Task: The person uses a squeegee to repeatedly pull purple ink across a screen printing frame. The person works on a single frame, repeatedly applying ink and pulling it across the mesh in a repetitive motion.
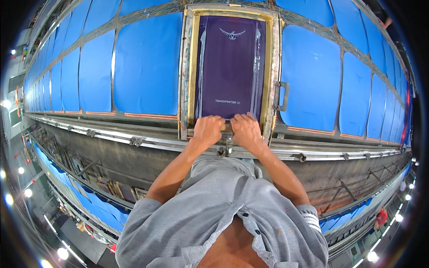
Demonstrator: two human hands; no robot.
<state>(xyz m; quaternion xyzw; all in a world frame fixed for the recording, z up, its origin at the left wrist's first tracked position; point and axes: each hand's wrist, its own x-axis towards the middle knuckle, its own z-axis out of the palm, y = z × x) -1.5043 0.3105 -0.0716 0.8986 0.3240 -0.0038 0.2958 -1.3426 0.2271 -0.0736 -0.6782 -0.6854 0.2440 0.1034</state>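
Note:
A screen printing frame (273, 58) with wooden sides lies across the long table in front of me. Its mesh (230, 62) is dark purple, with a pale bird emblem near the far end and small pale lettering near me. My left hand (209, 128) and my right hand (246, 129) are closed side by side over a bar (227, 127) at the frame's near end. My fingers hide most of it, so I cannot tell whether it is a squeegee handle or the frame's own rail. A metal handle (283, 96) sticks out from the frame's right side.
Blue sheets (147, 67) lie in rows on both sides. One sheet (310, 76) at right bears a faint pale mark. A metal rail (165, 142) with knobs (135, 141) runs along the table's near edge. Behind me, more blue sheets (100, 207) lie on another table.

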